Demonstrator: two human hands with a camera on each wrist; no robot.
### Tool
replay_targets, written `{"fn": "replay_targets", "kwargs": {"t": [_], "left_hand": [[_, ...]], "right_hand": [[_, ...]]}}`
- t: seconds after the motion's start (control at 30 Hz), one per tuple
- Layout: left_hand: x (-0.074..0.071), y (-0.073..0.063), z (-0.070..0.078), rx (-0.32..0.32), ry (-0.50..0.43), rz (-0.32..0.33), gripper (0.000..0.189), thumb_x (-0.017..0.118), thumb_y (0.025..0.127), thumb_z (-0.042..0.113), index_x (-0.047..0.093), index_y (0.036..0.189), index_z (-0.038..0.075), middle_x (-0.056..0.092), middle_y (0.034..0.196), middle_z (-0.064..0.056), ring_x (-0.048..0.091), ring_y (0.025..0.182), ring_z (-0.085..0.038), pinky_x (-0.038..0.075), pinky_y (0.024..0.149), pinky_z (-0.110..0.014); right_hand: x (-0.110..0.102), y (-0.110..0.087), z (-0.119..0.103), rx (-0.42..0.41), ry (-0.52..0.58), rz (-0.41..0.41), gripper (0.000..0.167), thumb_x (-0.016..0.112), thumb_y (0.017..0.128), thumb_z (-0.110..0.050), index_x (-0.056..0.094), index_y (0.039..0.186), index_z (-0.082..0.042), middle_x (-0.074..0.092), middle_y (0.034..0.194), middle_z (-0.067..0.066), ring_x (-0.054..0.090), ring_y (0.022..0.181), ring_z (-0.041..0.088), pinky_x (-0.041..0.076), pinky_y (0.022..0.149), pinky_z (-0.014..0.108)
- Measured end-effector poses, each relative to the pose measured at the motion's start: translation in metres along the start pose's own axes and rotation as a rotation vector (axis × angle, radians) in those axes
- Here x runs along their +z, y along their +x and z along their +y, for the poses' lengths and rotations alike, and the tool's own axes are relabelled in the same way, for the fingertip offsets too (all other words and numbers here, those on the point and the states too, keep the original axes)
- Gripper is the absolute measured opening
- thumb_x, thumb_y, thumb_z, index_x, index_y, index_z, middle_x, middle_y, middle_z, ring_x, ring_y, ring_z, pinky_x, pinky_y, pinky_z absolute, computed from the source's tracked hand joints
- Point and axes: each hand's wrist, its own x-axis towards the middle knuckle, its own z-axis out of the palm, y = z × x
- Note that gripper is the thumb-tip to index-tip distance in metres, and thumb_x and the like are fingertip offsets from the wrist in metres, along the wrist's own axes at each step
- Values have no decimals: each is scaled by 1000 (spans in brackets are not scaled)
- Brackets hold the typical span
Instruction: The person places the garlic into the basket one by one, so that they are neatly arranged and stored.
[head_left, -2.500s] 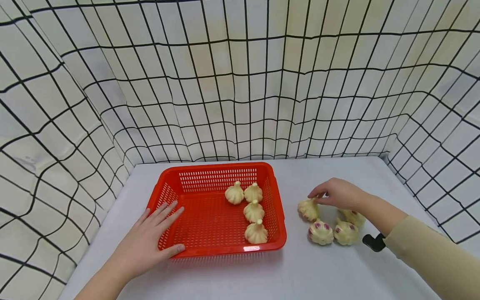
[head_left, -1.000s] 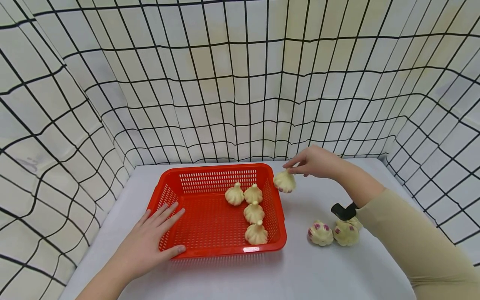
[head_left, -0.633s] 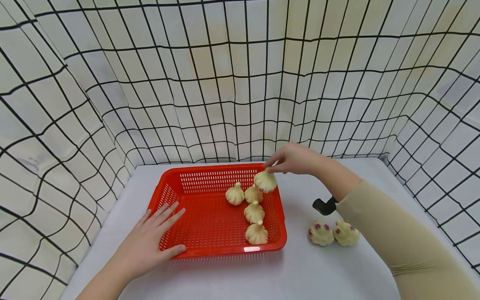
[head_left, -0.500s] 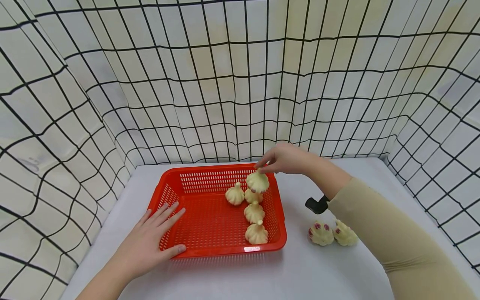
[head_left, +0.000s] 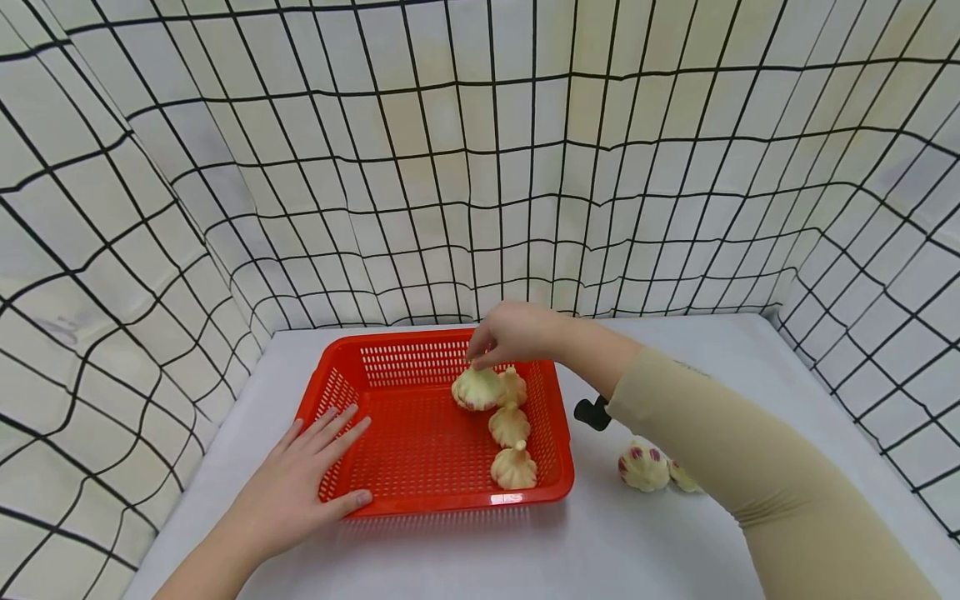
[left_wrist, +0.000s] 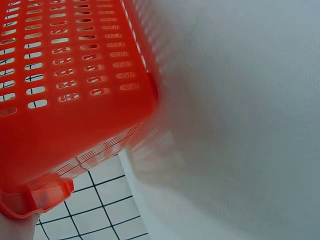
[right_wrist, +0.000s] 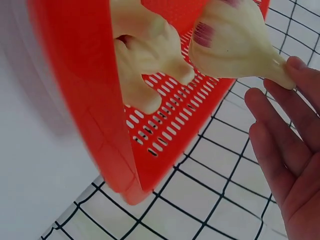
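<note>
My right hand (head_left: 517,335) pinches a garlic bulb (head_left: 477,390) by its stem, over the back right of the red basket (head_left: 442,503). In the right wrist view, thumb and fingertips hold the stem of this pale bulb (right_wrist: 230,42) with purple patches, above the basket's inside. Cream garlic bulbs (head_left: 513,468) stand in a column along the basket's right side, stems up. The bulb in my hand hides the spot to the left of the rearmost one. My left hand (head_left: 296,483) lies with spread fingers on the basket's left rim, thumb at the front edge.
Purple-marked garlic bulbs (head_left: 643,467) sit on the white table (head_left: 480,558) right of the basket, partly hidden by my right sleeve (head_left: 720,442). A black device (head_left: 592,413) is at my right wrist. Black netting (head_left: 510,225) over white cloth encloses the back and sides.
My right hand has lifted a garlic bulb from the table group, carried it left across the basket's right rim and lowered it near the back. The left hand has stayed in place.
</note>
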Motion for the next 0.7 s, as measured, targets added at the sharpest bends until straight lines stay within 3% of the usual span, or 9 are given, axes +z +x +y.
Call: {"fn": "replay_targets", "kwargs": {"t": [0.3,0.7], "left_hand": [[1,-1,1,18,-11,28,88,61,83,71,37,155,27,32,160,-5,28,145,-38,7,121,-54],[1,1,-2,-5,-4,-8,91,60,81,74,36,155,27,29,161,-4,25,146,-37,2,122,-50]], "right_hand": [[14,20,-10,-30,-129,-109,20,66,96,-28,77,112,-20,73,104,-11,65,97,3,51,86,22],[34,30,-14,-30,-120,-184,20,68,95,-27,77,112,-22,70,100,-15,60,96,5,50,85,23]]}}
